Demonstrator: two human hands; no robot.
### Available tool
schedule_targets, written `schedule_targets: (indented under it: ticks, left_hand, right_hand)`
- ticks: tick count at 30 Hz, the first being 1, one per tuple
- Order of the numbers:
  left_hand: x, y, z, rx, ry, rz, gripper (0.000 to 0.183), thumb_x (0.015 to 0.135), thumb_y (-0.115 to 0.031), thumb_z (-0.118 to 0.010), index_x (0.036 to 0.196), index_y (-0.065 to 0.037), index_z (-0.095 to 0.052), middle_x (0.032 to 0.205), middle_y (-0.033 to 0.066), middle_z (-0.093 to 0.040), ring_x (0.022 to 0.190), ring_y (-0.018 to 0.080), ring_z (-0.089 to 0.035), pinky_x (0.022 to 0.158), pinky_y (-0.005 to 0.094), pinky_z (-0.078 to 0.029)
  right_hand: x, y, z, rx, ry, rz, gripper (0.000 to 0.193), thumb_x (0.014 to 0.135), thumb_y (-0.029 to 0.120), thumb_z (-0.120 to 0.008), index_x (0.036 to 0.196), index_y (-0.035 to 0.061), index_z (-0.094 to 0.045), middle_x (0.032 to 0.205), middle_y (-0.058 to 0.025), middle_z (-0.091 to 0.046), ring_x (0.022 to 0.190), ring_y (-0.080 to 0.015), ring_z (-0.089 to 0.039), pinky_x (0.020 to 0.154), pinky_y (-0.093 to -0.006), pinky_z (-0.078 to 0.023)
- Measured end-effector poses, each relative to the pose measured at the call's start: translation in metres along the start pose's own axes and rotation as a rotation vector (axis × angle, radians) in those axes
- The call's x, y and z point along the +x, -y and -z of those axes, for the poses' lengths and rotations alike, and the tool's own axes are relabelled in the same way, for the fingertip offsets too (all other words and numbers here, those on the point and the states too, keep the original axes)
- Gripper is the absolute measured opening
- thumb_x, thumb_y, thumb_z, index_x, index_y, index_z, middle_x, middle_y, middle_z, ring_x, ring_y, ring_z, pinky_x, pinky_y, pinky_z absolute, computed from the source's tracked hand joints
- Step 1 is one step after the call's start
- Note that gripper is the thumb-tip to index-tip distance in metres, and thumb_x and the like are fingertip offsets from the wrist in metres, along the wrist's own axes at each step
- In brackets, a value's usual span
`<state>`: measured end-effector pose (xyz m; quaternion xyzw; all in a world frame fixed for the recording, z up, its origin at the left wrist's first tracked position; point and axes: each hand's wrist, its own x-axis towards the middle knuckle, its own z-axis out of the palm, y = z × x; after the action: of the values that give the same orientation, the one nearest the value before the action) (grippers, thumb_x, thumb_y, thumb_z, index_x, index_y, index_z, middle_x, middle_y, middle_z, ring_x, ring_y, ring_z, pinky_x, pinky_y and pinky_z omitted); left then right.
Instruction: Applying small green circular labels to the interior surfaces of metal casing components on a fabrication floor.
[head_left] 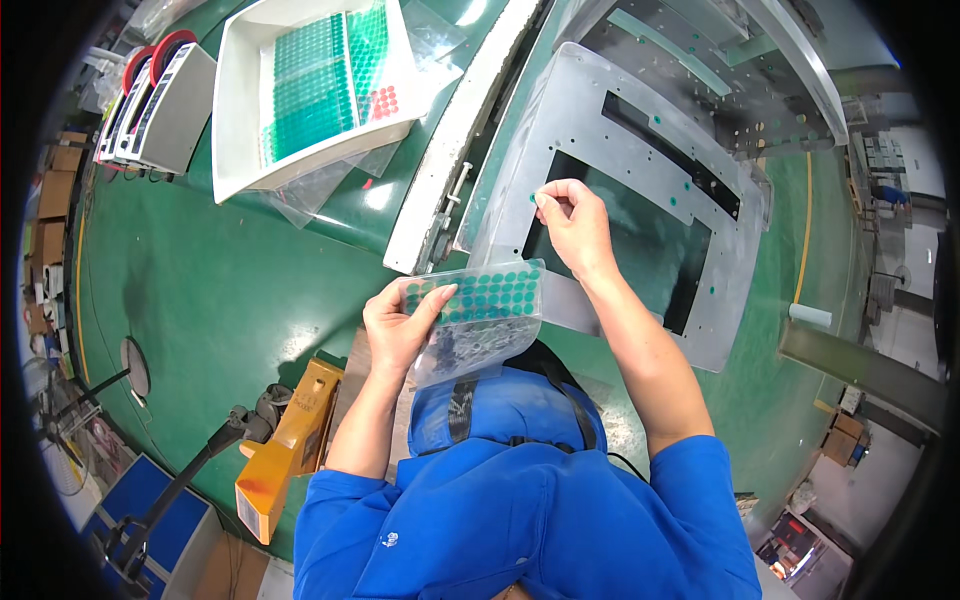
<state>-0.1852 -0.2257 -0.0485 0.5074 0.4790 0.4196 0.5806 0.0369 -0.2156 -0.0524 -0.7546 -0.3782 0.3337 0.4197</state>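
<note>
My left hand (398,325) grips a clear sheet of round green stickers (490,292), thumb on top, in front of my waist. A transparent plastic piece (470,347) hangs below that sheet. My right hand (575,225) is closed in a pinch on a small green round sticker (533,198), held above the left edge of a grey metal panel (570,110). The panel has a large rectangular opening (640,235) and a long narrow slot (670,150). Several green dots are stuck on its surface.
A white tray (228,120) with sheets of green and red dots sits on the green table at upper left. Beside it stand white boxy devices (170,110). A yellow pallet-truck-like part (290,435) is at lower left. A perforated metal housing (740,90) rises behind the panel.
</note>
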Motion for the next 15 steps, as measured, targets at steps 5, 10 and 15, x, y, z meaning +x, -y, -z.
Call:
schedule_targets:
  ticks: [5,10,15]
  left_hand:
    - [-0.004,-0.002,0.003,-0.007,-0.003,0.034,0.012,0.071,-0.006,-0.070,0.074,0.000,-0.061,0.054,-0.0037,-0.053,0.044,0.0003,-0.042,0.040,0.0158,-0.031]
    - [-0.009,-0.003,0.001,-0.025,-0.013,0.025,0.012,0.071,-0.006,-0.070,0.074,0.000,-0.061,0.054,-0.0034,-0.053,0.043,0.0005,-0.041,0.039,0.0162,-0.030]
    - [-0.010,-0.013,-0.009,0.032,-0.023,0.029,0.011,0.072,-0.005,-0.069,0.075,0.000,-0.060,0.057,-0.0023,-0.054,0.043,0.0009,-0.041,0.037,0.0162,-0.029]
  right_hand:
    - [-0.004,0.001,-0.003,-0.056,-0.040,0.066,0.012,0.075,0.009,-0.060,0.082,0.0009,-0.056,0.070,-0.0064,-0.061,0.063,-0.0113,-0.057,0.059,-0.0255,-0.046]
    - [-0.005,0.012,0.006,0.247,0.013,-0.077,0.022,0.070,0.004,-0.065,0.088,0.0019,-0.052,0.071,-0.0052,-0.058,0.062,-0.0094,-0.055,0.053,-0.0225,-0.045]
    - [0.016,0.000,0.020,0.492,0.082,-0.292,0.021,0.069,0.002,-0.067,0.082,0.0046,-0.050,0.069,-0.0035,-0.056,0.060,-0.0128,-0.055,0.056,-0.0246,-0.047]
